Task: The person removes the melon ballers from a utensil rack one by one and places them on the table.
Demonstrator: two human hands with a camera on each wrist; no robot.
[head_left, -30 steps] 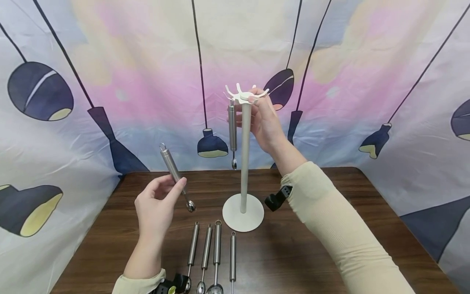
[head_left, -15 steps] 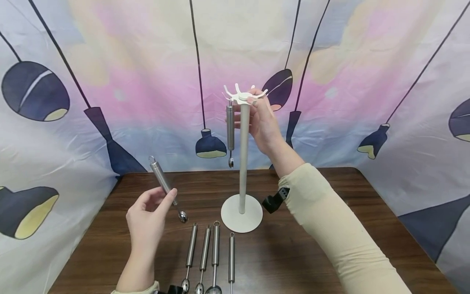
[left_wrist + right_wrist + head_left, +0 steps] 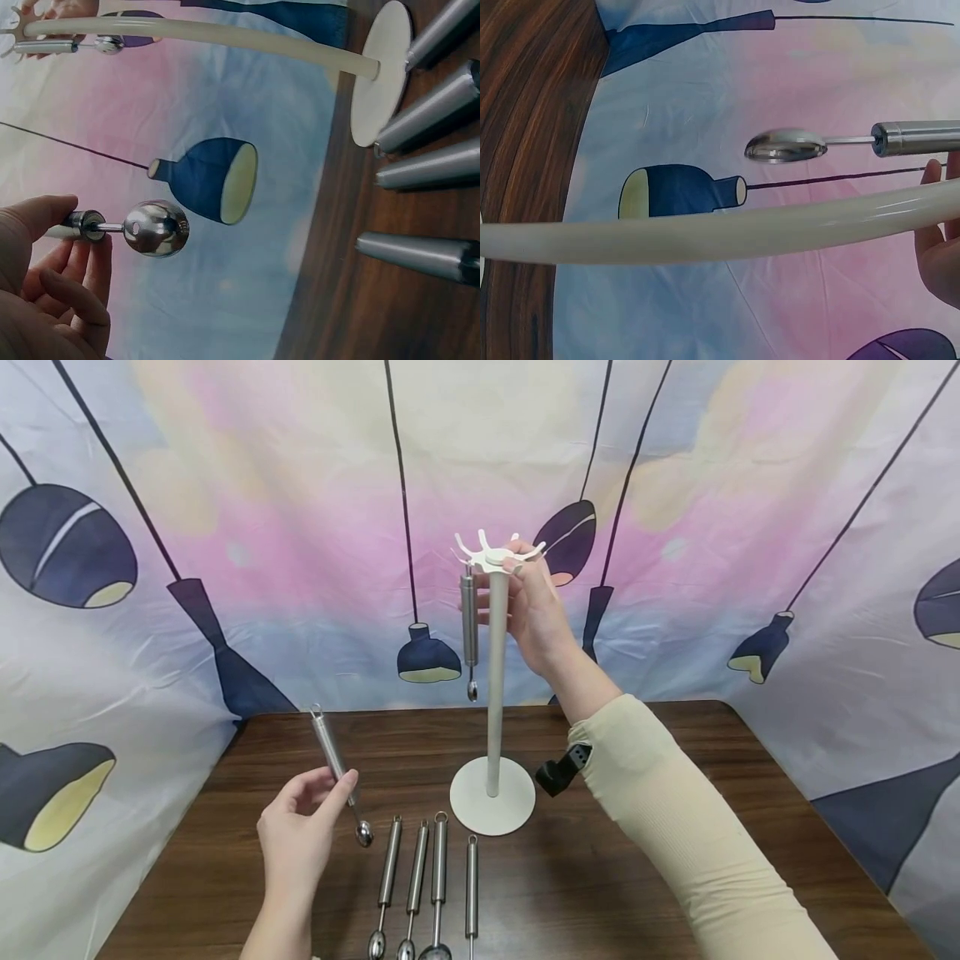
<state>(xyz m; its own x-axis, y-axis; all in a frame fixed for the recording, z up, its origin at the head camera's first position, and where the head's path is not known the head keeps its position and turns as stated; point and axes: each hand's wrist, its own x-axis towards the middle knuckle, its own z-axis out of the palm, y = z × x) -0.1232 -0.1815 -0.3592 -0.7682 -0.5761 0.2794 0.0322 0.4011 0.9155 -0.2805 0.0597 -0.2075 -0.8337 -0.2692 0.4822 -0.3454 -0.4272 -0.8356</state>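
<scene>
1. L hand (image 3: 298,828), half-curled, pinches silver metal round-bowl scoop (image 3: 329,746), tilted above brown wood tbl (image 3: 577,893), near 4 silver long-handled utensils (image 3: 439,868).
2. R hand (image 3: 538,614) grips top of white round-base hook stand (image 3: 496,693); 2nd silver scoop (image 3: 470,622) hangs there.

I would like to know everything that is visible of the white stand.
The white stand has a flat round base, upright pole and curved hooks on top, perhaps all plastic. It stands on the brown table; a metal scoop hangs from one hook, and the right hand holds the stand's top.
</scene>
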